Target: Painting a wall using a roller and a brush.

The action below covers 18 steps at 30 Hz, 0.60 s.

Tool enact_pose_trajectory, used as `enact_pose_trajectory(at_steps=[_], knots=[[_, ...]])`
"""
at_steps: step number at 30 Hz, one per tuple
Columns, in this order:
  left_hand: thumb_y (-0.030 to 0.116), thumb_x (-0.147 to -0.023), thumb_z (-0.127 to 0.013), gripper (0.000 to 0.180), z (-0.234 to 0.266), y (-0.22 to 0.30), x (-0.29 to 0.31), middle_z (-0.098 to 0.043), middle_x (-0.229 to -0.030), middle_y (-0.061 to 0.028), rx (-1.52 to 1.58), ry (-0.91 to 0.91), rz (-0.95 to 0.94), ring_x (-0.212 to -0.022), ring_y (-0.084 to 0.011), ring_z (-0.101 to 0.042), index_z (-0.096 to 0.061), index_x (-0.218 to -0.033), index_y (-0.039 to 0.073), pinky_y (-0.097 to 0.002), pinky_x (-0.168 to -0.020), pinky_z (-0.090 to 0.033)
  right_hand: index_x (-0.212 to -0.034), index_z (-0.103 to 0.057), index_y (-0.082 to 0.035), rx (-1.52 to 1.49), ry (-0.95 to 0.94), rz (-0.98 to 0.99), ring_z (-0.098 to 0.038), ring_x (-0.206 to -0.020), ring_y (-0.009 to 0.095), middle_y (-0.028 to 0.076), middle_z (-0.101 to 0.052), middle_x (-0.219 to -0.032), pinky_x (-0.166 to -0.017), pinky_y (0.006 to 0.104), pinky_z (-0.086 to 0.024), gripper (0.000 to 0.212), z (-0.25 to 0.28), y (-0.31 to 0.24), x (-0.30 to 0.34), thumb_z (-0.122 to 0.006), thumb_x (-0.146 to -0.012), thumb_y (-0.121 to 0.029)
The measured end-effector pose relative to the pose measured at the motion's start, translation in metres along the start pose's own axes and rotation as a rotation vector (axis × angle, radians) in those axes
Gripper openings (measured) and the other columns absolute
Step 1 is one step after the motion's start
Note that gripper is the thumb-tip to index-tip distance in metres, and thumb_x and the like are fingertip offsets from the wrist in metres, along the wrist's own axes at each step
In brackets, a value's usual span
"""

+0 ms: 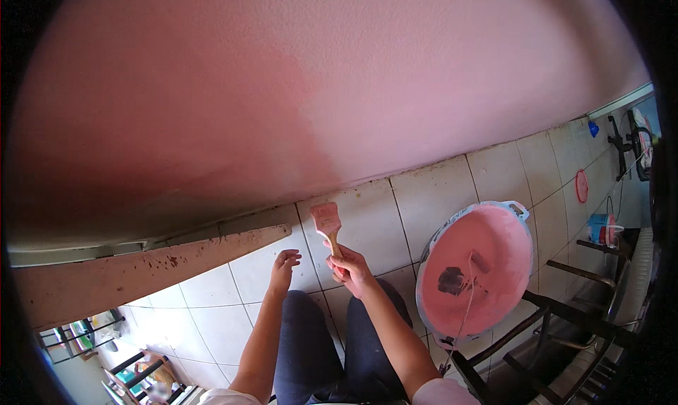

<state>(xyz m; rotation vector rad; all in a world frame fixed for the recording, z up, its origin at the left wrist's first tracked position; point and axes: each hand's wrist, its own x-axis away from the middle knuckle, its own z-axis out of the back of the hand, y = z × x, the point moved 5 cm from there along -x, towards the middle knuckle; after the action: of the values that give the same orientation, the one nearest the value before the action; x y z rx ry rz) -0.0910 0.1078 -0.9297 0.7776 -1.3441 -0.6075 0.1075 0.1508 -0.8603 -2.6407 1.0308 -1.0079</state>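
my right hand (349,267) grips the brush (326,221), its tip toward eleven o'clock; my left hand (285,262), loosely curled, seems to hold nothing. the pink tub (487,225) sits at three o'clock. if overloaded, the brush could drip onto the floor (374,225).

- 1 left hand (284,261), 1 right hand (352,267)
- 2 trouser legs (304,341)
- 1 paintbrush (325,219)
- 1 big tub (487,225)
- 1 paint roller (480,261)
- 1 pink wall (395,73)
- 1 long board (148,276)
- 1 small bucket (599,230)
- 1 pink disc (582,186)
- 1 small blue item (593,128), unclear from here
- floor tiles (374,239): many, can't count exactly
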Motion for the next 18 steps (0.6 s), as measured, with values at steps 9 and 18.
enact_pose_trajectory(at_steps=[9, 18], knots=[[0.013, -0.086, -0.046, 0.026, -0.015, 0.0, 0.003, -0.062, -0.101, -0.0062, -0.012, 0.005, 0.041, -0.092, -0.0164, -0.057, -0.056, -0.109, 0.006, -0.0289, -0.076, -0.042, -0.106, -0.056, -0.004, -0.013, 0.011, 0.167, -0.032, -0.044, 0.003, 0.0, -0.054, -0.073, -0.044, 0.0198, -0.026, 0.023, -0.024, -0.016, -0.065, -0.06, -0.085, -0.011], [0.012, -0.086, -0.047, 0.025, -0.007, -0.01, -0.001, -0.062, -0.1, -0.0071, 0.062, 0.013, 0.034, -0.091, -0.0178, -0.057, -0.056, -0.108, 0.005, -0.03, -0.076, -0.043, -0.137, -0.033, -0.005, -0.151, -0.173, 0.087, -0.036, -0.051, 0.003, 0.002, -0.047, -0.075, -0.048, 0.0196, -0.03, 0.056, -0.08, -0.013, 0.029, -0.057, -0.086, -0.009]])
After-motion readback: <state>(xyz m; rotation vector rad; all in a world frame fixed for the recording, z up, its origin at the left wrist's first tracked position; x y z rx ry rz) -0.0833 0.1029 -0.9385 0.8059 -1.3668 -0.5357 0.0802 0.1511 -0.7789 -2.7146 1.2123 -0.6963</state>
